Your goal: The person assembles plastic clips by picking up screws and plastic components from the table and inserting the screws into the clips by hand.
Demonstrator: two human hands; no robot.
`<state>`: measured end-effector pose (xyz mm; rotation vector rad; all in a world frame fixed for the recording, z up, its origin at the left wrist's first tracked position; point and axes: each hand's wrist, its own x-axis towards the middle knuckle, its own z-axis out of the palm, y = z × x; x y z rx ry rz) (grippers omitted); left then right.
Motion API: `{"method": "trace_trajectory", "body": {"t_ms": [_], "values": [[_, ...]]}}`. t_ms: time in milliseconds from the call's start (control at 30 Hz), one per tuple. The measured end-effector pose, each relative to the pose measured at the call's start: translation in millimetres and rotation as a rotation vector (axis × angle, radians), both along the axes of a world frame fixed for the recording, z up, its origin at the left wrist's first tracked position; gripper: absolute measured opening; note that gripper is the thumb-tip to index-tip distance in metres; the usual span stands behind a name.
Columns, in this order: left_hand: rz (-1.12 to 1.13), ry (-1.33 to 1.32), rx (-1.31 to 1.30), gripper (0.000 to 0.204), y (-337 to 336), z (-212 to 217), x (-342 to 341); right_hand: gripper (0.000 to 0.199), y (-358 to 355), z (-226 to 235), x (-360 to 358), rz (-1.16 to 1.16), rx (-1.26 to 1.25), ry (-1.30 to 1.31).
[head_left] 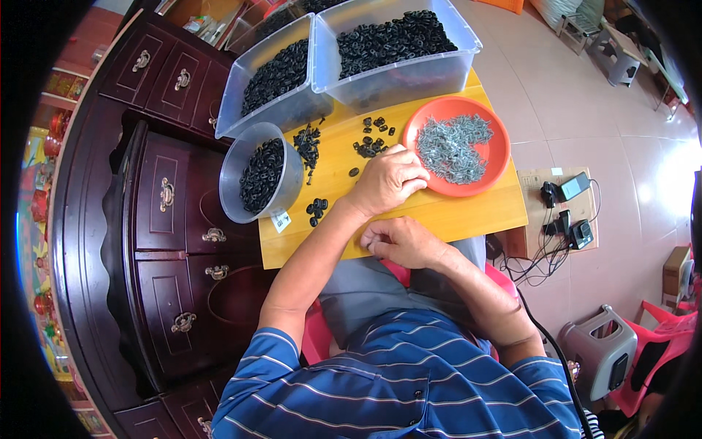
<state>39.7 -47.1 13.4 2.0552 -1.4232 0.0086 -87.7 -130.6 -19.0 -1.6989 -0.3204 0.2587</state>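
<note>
My left hand [390,180] reaches across the yellow table to the left rim of a red-orange plastic plate [499,162]. Its fingers are pinched together, and anything between them is hidden. Small silvery screws [457,146] are heaped in the plate. Closer to my body, my right hand [404,242] rests at the table's front edge with fingers curled inward; whatever they hold cannot be made out. Beyond my left hand lie loose small black oval parts [371,148], and a single one [354,172] sits just beside it. Another little cluster of black parts [316,210] is left of my left forearm.
A clear round tub [294,175] of black parts stands at the table's left, beside thin black pieces [307,150]. Two clear bins [395,82] [274,110] of black parts fill the back. Dark wooden drawers [183,197] border the left; cabled devices [574,187] lie right.
</note>
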Motion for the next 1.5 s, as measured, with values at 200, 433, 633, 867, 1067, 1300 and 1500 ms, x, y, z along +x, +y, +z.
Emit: {"method": "trace_trajectory", "body": {"t_ms": [200,433,633,867,1067,1300,1500], "values": [[0.0,-0.016,0.009,0.006,-4,0,2,0.015,0,1,0,-0.004,-0.002,0.02],[0.092,0.019,-0.124,0.009,-7,-5,5,0.016,1,-1,1,-0.029,0.041,0.039],[0.258,0.277,-0.216,0.007,23,4,-2,0.015,1,-1,5,-0.138,0.26,0.196],[0.357,0.654,-0.374,0.008,68,7,-22,0.017,-5,-9,10,-0.309,0.489,0.248],[0.351,0.424,-0.366,0.006,83,13,-40,0.016,-10,7,11,-0.362,0.57,0.35],[0.278,0.29,-0.347,0.009,89,5,-44,0.018,-10,11,12,-0.355,0.563,0.401],[0.263,0.195,-0.305,0.007,95,2,-45,0.017,-7,7,11,-0.331,0.484,0.385]]}}
